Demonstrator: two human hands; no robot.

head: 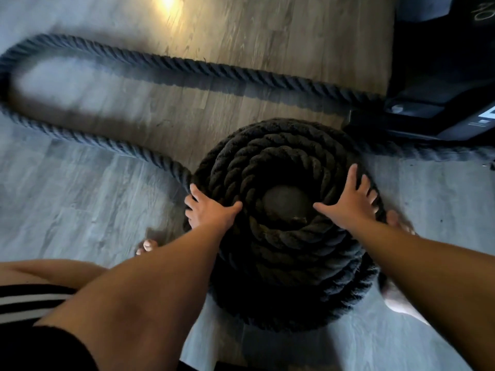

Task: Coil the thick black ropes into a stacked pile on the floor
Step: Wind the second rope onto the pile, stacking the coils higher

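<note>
Rope coil [284, 236] sits stacked on the wood-look floor [80, 210], centre of view, under both hands. Left hand [211, 211] is at the coil's left edge, thumb laid over the top turn, fingers curled down round the loose rope [241, 73] where it joins the coil. Right hand [356, 199] lies flat on the top right turns, fingers spread wide, holding nothing. Loose rope loops out far left, then runs right to a dark machine [442, 76]. Bare toes [146, 246] show near left of the coil.

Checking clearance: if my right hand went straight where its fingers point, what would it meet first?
Past the coil rim, the right hand probably meets the loose rope by the machine base.
</note>
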